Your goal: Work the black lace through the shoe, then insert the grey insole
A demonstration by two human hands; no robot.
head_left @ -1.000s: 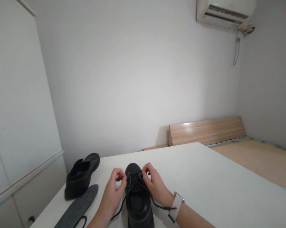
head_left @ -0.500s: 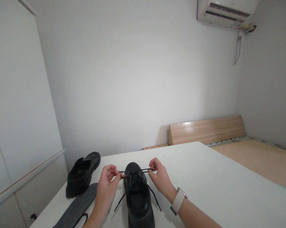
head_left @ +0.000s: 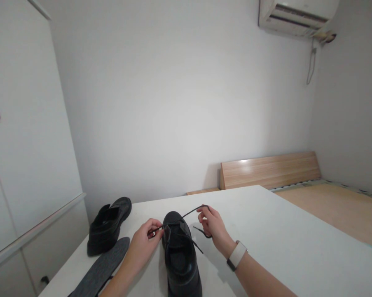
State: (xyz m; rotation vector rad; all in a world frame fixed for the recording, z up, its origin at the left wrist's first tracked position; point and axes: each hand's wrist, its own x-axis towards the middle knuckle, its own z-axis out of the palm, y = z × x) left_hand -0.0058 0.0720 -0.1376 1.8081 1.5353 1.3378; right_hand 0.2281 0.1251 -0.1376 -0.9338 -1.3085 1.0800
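Shoelace (head_left: 190,212) now raised by right hand (head_left: 215,225), left hand (head_left: 145,241) pinching other end

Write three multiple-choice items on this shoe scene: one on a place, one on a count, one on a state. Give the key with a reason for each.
1. Where does the grey insole lie?
A. On the table, left of the laced shoe
B. Inside the laced shoe
C. On the wooden floor

2. How many black shoes are on the white table?
A. One
B. Two
C. Three

3. What is the right hand doing?
A. Resting flat on the table
B. Gripping the second shoe
C. Pinching the shoelace, drawn up and to the right

Key:
1 A: the insole lies flat on the table between the second shoe and the laced shoe.
2 B: only those two shoes show.
3 C: the shoelace runs taut from the shoe to the right fingers, while the left hand pinches the other end at the shoe's left side.
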